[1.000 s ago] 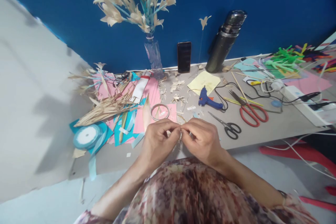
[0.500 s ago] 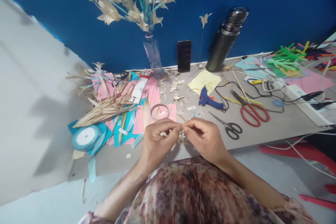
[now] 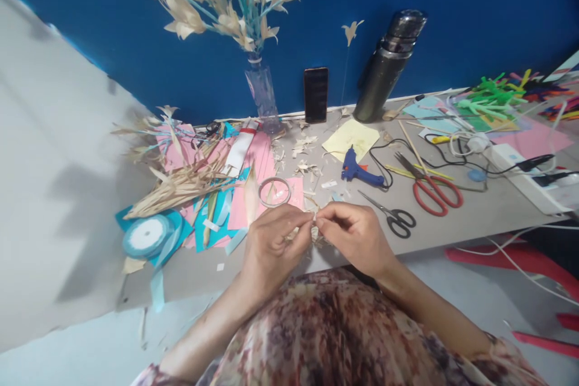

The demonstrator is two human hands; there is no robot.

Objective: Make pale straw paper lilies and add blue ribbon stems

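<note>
My left hand (image 3: pixel 271 244) and my right hand (image 3: pixel 355 235) meet fingertip to fingertip at the near edge of the grey table (image 3: pixel 452 217). Both are pinched on a small pale dried-leaf piece (image 3: pixel 312 230) held between them; most of it is hidden by the fingers. Just beyond the hands lies a clear tape ring (image 3: pixel 274 191) on pink paper (image 3: pixel 260 163). Black-handled scissors (image 3: pixel 389 216) lie right of my right hand.
A vase of dried-leaf flowers (image 3: pixel 260 87), a phone (image 3: pixel 315 95) and a dark flask (image 3: pixel 389 66) stand by the blue wall. Blue glue gun (image 3: pixel 357 172), red scissors (image 3: pixel 429 184), cables, power strip (image 3: pixel 529 178), teal ribbon spool (image 3: pixel 145 235) and leaf strips (image 3: pixel 181 184) litter the table.
Both hands stay pinched together on the leaf piece; the fingers have shifted slightly and the view has drifted a little.
</note>
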